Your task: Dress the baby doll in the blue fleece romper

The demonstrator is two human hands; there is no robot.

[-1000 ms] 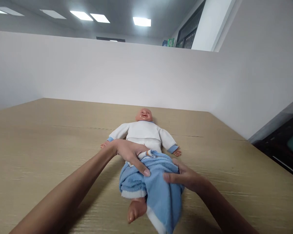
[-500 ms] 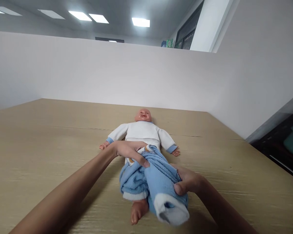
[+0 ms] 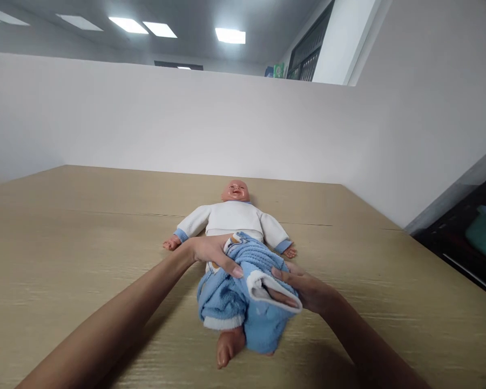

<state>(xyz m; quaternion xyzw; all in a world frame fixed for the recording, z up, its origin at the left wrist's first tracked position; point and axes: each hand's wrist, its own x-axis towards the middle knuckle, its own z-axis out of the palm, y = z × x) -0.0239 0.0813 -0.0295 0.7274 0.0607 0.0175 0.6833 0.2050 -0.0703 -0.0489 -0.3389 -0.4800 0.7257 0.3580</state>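
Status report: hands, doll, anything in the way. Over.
Left hand gripping waistband of blue trousers at waist of doll. Right hand, fingers inside bunched trouser-leg cuff. One bare foot showing. Nothing between hands and doll.

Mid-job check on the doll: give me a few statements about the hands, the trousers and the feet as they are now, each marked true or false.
1. The doll lies face up on the wooden table. True.
2. The left hand rests at the waist of the blue trousers. True.
3. The right hand lies flat on the table, apart from the doll. False: its fingers are tucked inside the white-edged cuff of one trouser leg, with the thumb on top.
4. Both of the doll's feet are covered. False: one bare foot sticks out of a leg.
5. The doll wears a white top. True.
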